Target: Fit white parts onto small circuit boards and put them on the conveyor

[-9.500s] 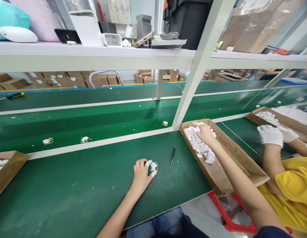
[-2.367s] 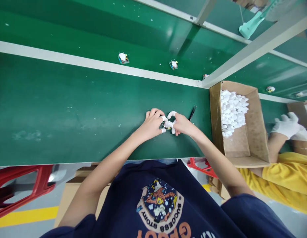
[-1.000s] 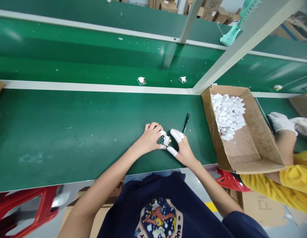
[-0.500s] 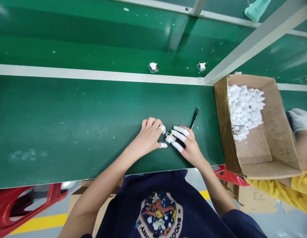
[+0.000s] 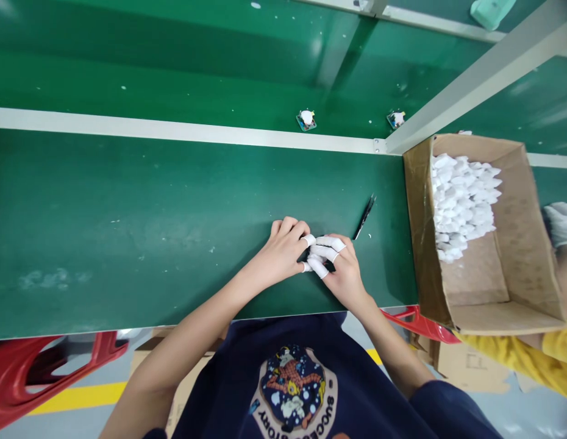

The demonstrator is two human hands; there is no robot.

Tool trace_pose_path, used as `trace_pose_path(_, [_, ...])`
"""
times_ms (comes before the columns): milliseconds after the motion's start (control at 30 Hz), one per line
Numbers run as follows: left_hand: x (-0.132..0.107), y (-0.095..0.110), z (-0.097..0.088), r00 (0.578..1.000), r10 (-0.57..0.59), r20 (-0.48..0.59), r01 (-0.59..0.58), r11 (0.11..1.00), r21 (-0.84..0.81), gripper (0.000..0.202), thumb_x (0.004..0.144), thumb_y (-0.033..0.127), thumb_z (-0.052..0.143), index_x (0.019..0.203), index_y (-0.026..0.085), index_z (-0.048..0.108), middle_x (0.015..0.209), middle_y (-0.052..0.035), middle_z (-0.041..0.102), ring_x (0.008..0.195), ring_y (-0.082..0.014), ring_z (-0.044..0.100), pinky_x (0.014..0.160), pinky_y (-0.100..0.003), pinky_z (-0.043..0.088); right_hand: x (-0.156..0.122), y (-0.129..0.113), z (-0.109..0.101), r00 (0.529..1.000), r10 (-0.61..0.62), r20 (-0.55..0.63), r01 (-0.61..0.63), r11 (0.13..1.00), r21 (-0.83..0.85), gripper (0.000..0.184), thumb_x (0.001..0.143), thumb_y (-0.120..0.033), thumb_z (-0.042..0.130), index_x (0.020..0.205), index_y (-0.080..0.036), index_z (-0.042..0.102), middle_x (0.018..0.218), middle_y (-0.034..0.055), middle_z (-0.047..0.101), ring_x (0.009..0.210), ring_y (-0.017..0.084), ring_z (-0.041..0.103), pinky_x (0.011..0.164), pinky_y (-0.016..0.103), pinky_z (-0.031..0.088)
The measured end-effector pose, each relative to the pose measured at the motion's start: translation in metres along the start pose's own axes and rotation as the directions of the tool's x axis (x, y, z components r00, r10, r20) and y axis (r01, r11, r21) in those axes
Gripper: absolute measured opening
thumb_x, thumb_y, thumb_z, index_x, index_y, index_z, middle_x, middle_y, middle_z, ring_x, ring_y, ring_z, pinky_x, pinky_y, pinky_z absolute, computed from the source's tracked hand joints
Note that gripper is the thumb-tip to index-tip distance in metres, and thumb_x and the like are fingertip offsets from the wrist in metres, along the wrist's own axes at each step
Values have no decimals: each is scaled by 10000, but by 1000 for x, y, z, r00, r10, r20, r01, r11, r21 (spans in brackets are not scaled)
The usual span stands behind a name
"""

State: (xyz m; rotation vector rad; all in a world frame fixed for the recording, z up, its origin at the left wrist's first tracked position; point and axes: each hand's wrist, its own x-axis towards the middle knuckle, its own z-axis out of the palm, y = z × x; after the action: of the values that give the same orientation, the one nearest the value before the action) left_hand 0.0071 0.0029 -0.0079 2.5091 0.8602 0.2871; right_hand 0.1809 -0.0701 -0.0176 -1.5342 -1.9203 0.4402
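Between my two hands is a small circuit board, now mostly hidden by the fingers. My left hand [image 5: 286, 251], with white finger cots on thumb and index finger, pinches it from the left. My right hand [image 5: 342, 265] wears white finger cots on several fingers. Those fingers are closed together over the board from the right, their tips meeting the left fingertips. Black tweezers [image 5: 364, 217] lie on the green table [image 5: 141, 244], just beyond my right hand.
An open cardboard box [image 5: 478, 299] holding many white finger-shaped pieces [image 5: 464, 204] stands at the right. Two small circuit boards with white tops, one nearer the middle [image 5: 306, 119] and one by the post [image 5: 395, 119], lie behind the white rail [image 5: 196, 131]. A co-worker's gloved hand [image 5: 561, 222] is beyond the box.
My right-hand fingers have moved left and closed over the circuit board, covering its white part. My left hand keeps its pinch. The whole view has shifted slightly.
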Motion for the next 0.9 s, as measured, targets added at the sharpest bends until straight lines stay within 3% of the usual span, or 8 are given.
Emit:
trace_pose_path(133, [1,1,0,1000,-14,-15,14,1000,3,308,784,334,690,1010,153,584,1111,-97,540,1070,-277,373,870,-416,316,-7,3,-5,998,-68,-1,68,998,-5,296,897,-319,596,1183,-241,604,1217,103,592,1136,265,521,960,474,476])
trace_pose_path(267, [2,2,0,1000,-29,-1,29,999,-25,344,758,375,717,999,166,589,1121,-96,540,1089,-284,373,871,-416,315,-25,2,-13,986,-138,91,150,978,-144,539,906,-410,553,1400,-249,412,1456,148,390,1328,346,361,1029,584,388])
trace_pose_path(400, [2,2,-1,1000,-30,-6,30,1000,-7,317,764,354,706,1005,178,599,1122,-100,543,1115,-294,373,891,-428,309,-37,-1,-11,981,-128,148,173,919,-354,507,914,-351,546,1394,-242,420,1405,142,468,1366,373,295,1050,627,319])
trace_pose_path(600, [2,3,1,999,-30,-25,29,1000,-9,321,746,355,720,974,159,606,1111,-96,543,1108,-293,380,889,-426,323,-35,-1,-7,981,-134,141,171,939,-297,552,928,-383,495,1436,-230,343,1480,167,340,1370,364,287,1046,612,341])
trace_pose_path(700, [2,4,2,999,-24,-32,24,1000,6,310,745,329,720,966,144,607,1119,-102,544,1122,-298,375,898,-430,323,-35,0,-6,981,-130,145,175,914,-365,512,923,-354,515,1404,-234,390,1429,159,404,1363,375,287,1050,629,314])
trace_pose_path(833, [2,4,3,999,-22,-37,23,1000,13,297,767,351,696,964,149,603,1114,-104,549,1120,-300,379,891,-431,333,-34,-1,-5,977,-162,138,201,915,-350,500,914,-368,520,1385,-236,417,1471,172,312,1365,373,285,1043,608,341])
trace_pose_path(900, [3,3,4,999,-12,-48,13,1000,27,283,791,364,671,956,144,602,1112,-109,549,1125,-302,379,892,-435,334,-34,-2,-5,974,-152,166,205,906,-369,470,904,-369,541,1353,-255,467,1463,158,334,1369,380,274,1049,626,318])
